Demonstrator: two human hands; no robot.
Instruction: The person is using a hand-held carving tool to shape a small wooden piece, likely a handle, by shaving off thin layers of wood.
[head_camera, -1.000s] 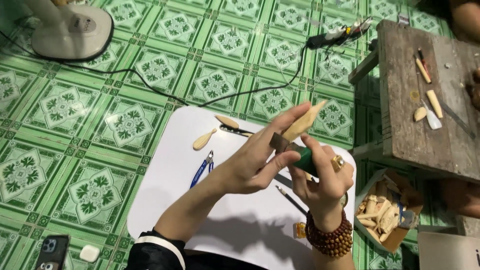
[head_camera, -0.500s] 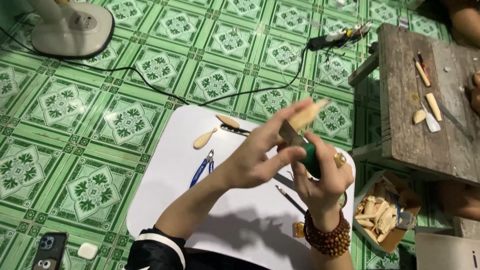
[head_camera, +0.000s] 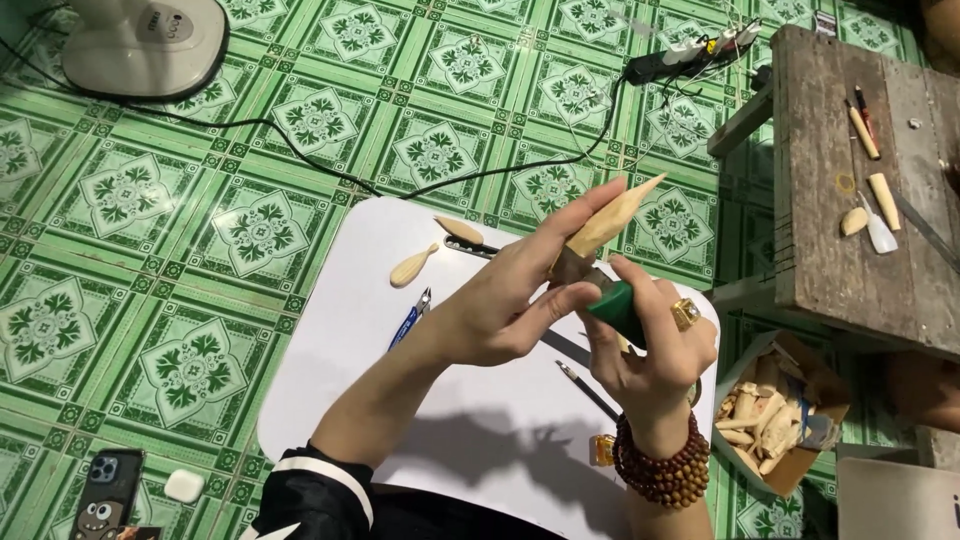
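Observation:
My left hand (head_camera: 505, 305) pinches a pale, pointed wooden stick (head_camera: 612, 220) that slants up to the right above a white low table (head_camera: 330, 350). My right hand (head_camera: 650, 345), with a gold ring and a bead bracelet, grips a green-handled carving tool (head_camera: 618, 305) pressed against the stick's lower end. The tool's blade is hidden between the fingers.
On the table lie two small carved wood pieces (head_camera: 412, 266), blue pliers (head_camera: 408, 322) and a thin dark tool (head_camera: 585, 388). A wooden bench (head_camera: 830, 250) with tools stands right, a cardboard box of wood scraps (head_camera: 765, 410) below it. A fan base (head_camera: 140, 45), cable, phone (head_camera: 105, 490).
The stick and both hands have shifted slightly; the stick's tip now points higher and further right, and my left fingers have slid along it.

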